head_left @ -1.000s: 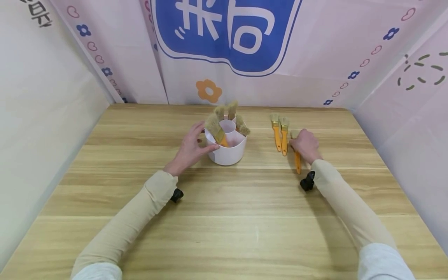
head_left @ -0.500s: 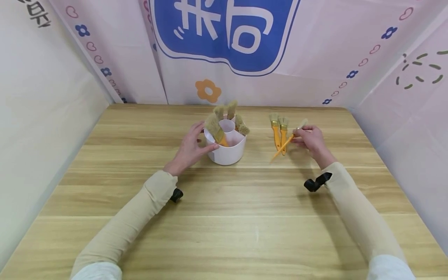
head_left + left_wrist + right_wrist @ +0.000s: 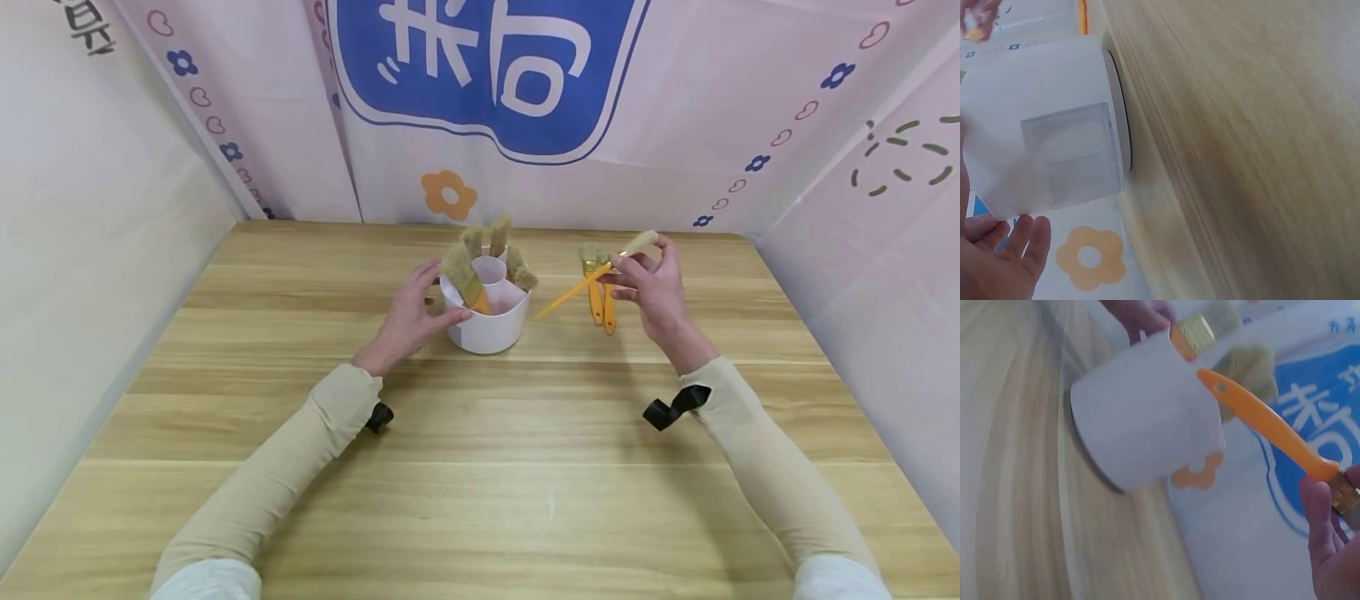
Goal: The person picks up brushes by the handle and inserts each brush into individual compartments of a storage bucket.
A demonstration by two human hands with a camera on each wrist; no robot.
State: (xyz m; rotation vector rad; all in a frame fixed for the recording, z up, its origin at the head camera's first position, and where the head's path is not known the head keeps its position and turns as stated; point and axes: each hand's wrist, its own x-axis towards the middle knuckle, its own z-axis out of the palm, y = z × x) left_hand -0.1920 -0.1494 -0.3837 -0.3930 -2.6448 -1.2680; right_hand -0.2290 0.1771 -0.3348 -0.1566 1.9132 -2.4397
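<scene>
My right hand (image 3: 663, 292) pinches a paintbrush (image 3: 573, 292) near its metal band, with the orange handle slanting down to the left and the bristles up. In the right wrist view, the handle's end appears close to the white round brush holder's rim (image 3: 1147, 406). My left hand (image 3: 408, 312) grips the brush holder (image 3: 487, 333) from the left, thumb at the front rim and fingers round the back side. Several brushes (image 3: 459, 267) stand in the holder's compartments, bristles up. A clear pocket (image 3: 1075, 156) shows on the holder's side in the left wrist view.
Two more orange-handled paintbrushes (image 3: 609, 312) lie side by side on the wooden table (image 3: 480, 467), below my right hand. A printed cloth backdrop (image 3: 675, 150) rises behind the table's far edge, with pale walls left and right.
My right hand has picked a paintbrush up off the table, turned it handle-left and carried it up and left toward the holder. My left hand has stayed on the holder.
</scene>
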